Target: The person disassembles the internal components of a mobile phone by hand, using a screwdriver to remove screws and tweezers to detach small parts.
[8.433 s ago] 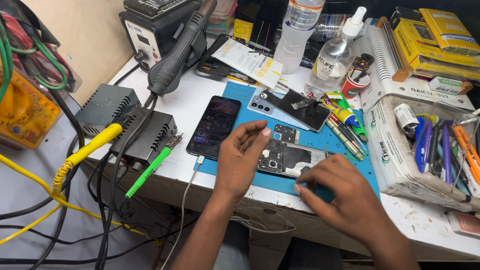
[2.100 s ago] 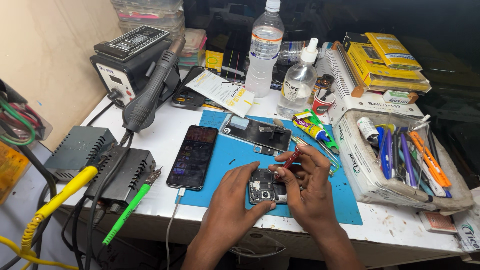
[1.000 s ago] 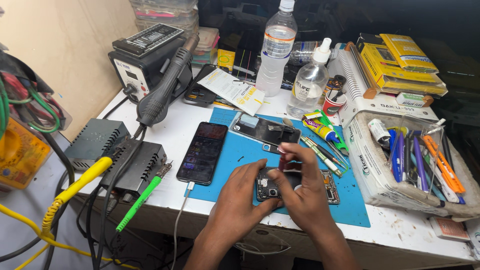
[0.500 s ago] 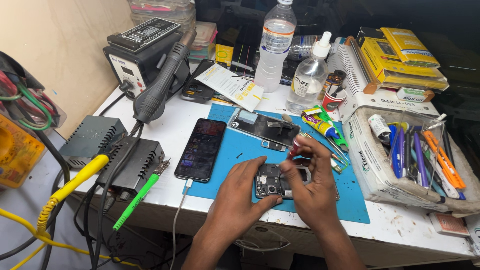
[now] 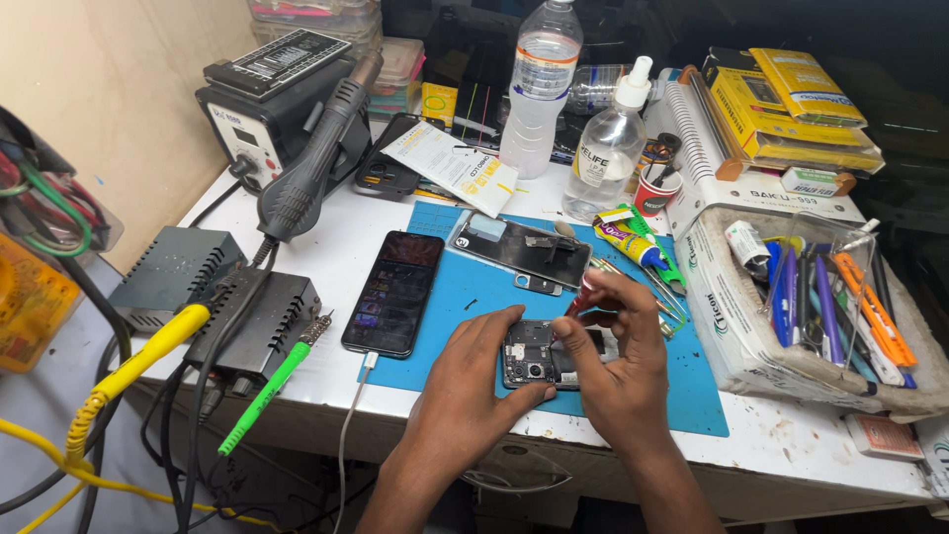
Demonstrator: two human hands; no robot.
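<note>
**Two hands on an opened phone, lower centre of frame**

Two yellow flat boxes (image 5: 791, 109) lie stacked at upper right, above a white tray (image 5: 736, 326) with dark lettering on its side wall, full of pens. A white printed leaflet (image 5: 450, 168) sits at upper centre, beside a clear spray bottle (image 5: 605, 148) with a pale label and a taller water bottle (image 5: 539, 89).

On the blue mat (image 5: 474, 297) at lower centre lies the opened phone (image 5: 539, 354), back off, dark board and camera lenses exposed. The left hand (image 5: 470, 391) clamps its near edge between thumb and fingers. The right hand (image 5: 618, 361) pinches a red-handled tool (image 5: 583, 295) over it.
</note>
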